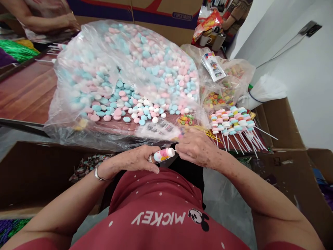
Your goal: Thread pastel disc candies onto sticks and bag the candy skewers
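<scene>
Close to my body, my left hand (144, 158) is closed round a small wrapped candy skewer (163, 154) with a pink, white and blue printed wrapper. Its white end points right, toward my right hand (194, 147), whose fingers are pinched on the short stick there. Beyond my hands lies a large clear bag (125, 59) of pink, blue and white candies, some spilling from its opening. Printed wrappers (160, 129) lie at the table edge. Beside them are small ring candies (186, 120) and gold ties (214, 135).
Finished candy skewers (232, 121) are piled at the right, sticks toward me. Behind them sit bags of ring candies (215, 99) and a stack of printed wrappers (213, 67). Cardboard boxes (23, 173) stand below at both sides. Other people's arms show at the far side.
</scene>
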The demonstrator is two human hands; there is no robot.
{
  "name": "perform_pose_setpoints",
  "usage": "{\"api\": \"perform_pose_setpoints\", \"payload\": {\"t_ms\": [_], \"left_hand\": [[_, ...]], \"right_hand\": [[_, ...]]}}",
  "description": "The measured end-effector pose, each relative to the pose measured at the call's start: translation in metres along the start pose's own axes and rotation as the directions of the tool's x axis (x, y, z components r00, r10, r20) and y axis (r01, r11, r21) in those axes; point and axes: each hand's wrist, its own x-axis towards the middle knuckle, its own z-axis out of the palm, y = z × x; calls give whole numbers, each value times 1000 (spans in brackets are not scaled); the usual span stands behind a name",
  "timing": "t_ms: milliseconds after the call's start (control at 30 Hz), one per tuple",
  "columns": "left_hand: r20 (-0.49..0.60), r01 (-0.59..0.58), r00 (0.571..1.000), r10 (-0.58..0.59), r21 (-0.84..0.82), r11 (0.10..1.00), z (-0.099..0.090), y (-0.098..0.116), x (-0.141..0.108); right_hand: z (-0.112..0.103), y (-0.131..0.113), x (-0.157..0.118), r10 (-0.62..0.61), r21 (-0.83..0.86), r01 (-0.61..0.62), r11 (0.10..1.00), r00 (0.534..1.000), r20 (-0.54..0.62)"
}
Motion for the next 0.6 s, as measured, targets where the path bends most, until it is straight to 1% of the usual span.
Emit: {"api": "perform_pose_setpoints", "payload": {"t_ms": [33, 100, 200, 267, 333, 367, 433, 467, 533, 600], "left_hand": [[-20, -26, 999, 26, -19, 999, 2, -2, 1], [-67, -73, 995, 73, -6, 997, 8, -6, 6], [-101, -85, 991, 91, 64, 994, 20, -6, 13], [-118, -65, 990, 75, 84, 994, 27, -3, 17], [-155, -39, 987, 47, 51, 998, 29, 1, 19], [-167, -36, 985, 35, 3, 999, 29, 3, 19], [-136, -43, 990, 19, -178, 983, 27, 5, 18], [-106, -43, 994, 12, -296, 954, 26, 6, 16], [-58, -8, 998, -24, -496, 868, 24, 7, 14], [-77, 41, 991, -108, -597, 801, 26, 9, 14]], "right_hand": [[1, -2, 2, 15, 17, -15, 1000, 1000, 20], [5, -7, 4, 73, 65, -79, 995, 993, 88], [16, -15, 9, 139, 130, -169, 977, 968, 210], [23, -18, 11, 124, 133, -159, 978, 964, 237], [27, -17, 12, 87, 103, -109, 989, 976, 200], [27, -16, 12, 65, 80, -79, 994, 984, 165], [24, -12, 12, 13, 40, -17, 999, 995, 95], [21, -10, 12, -15, 24, 13, 1000, 998, 68], [16, -6, 13, -63, -1, 63, 998, 998, 31], [11, -4, 14, -72, -16, 72, 997, 997, 10]]}}
